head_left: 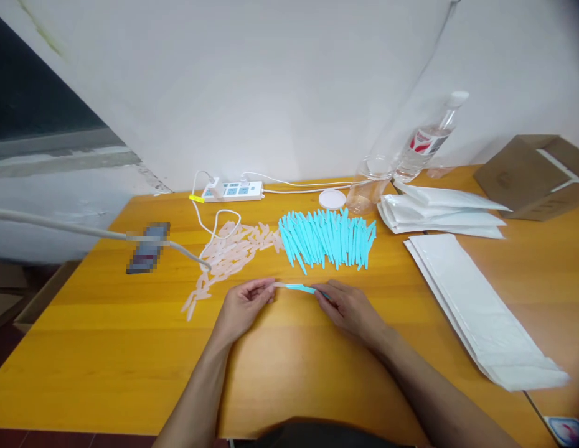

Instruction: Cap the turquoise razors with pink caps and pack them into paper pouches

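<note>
At lower centre of the frame my left hand [243, 305] pinches the clear cap [284, 285] and my right hand [350, 309] pinches the blue stick [302, 288], fingers closed tight. Misaligned, I reckon the cap could jam or slip onto the worktop [107, 348].

We hold both arms out in front of us, bare and bent in toward each other. Our left hand [243, 305] and right hand [350, 309] sit low and close together, palms down. The fingertips of each hand are pinched shut and point at the other hand.
</note>
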Demonstrator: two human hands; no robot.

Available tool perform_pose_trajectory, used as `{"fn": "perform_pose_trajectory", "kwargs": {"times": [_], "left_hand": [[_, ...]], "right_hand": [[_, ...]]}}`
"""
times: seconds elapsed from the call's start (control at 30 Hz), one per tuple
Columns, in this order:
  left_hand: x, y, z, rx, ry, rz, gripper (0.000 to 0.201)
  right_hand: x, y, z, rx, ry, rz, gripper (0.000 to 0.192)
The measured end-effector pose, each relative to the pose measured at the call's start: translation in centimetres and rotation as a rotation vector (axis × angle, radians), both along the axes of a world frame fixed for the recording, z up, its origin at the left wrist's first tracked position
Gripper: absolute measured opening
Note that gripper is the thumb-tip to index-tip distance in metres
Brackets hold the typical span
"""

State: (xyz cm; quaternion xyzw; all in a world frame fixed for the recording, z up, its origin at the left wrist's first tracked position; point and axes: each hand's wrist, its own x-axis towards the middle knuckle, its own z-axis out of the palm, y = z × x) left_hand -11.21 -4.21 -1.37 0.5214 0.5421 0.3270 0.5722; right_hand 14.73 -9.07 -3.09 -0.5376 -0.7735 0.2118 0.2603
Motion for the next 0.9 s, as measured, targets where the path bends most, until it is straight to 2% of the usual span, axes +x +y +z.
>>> {"fn": "perform_pose_trajectory", "kwargs": {"times": [0.13, 0.3, 0.5, 0.67, 0.9], "left_hand": [[0.3, 0.0, -0.3, 0.030, 0.042, -0.062, 0.044], [0.5, -0.4, -0.5, -0.022, 0.057, -0.138, 0.046], [0.3, -0.5, -0.4, -0.011, 0.059, -0.118, 0.047], [0.4, -0.7, -0.1, -0.020, 0.096, -0.176, 0.049], [0.1, -0.8, 0.1, -0.052, 0.085, -0.166, 0.046]], "right_hand": [[0.6, 0.1, 0.3, -0.018, 0.014, 0.041, 0.034], [1.0, 0.2, 0.5, -0.016, 0.022, 0.072, 0.033], [1.2, 0.1, 0.3, -0.007, 0.004, 0.082, 0.035], [1.3, 0.1, 0.5, -0.027, -0.011, 0.101, 0.036], [1.4, 0.1, 0.7, -0.027, -0.015, 0.109, 0.037]]}}
